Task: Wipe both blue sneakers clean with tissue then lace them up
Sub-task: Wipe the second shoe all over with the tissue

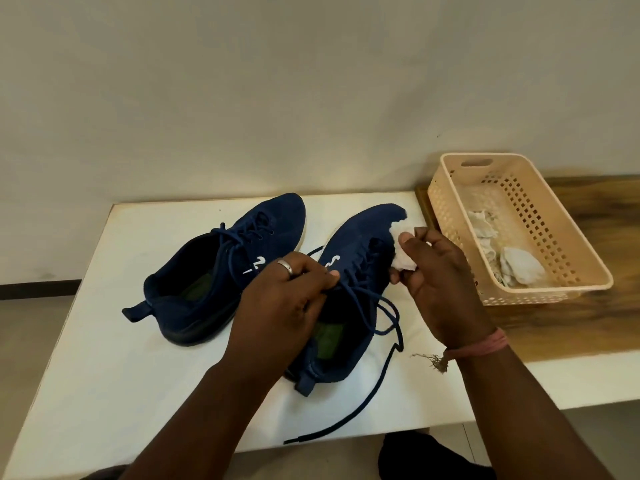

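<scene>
Blue sneakers sit side by side on the white table (104, 341). The right sneaker (360, 230) is the one being cleaned. The right hand (436, 271) pinches a bunched white tissue (401, 258) in its fingers and presses it on the side of that shoe, near the front. The left hand (287, 299) holds the shoe by its open top, with its fingers curled around the edge and the laces there. A silver ring (286, 266) is on one finger.

The wiping looks like it is partly done. Used tissues (519, 268) lie crumpled in the peach basket (450, 209) close by on the right. The left sneaker (221, 271) looks laced already, but its ends are not clearly tied. The right sneaker's lace (374, 407) hangs loose and trails across the table, so lacing is left to do.

Each shoe has a small white mark on its side. It is too small to read. No other writing shows.
</scene>
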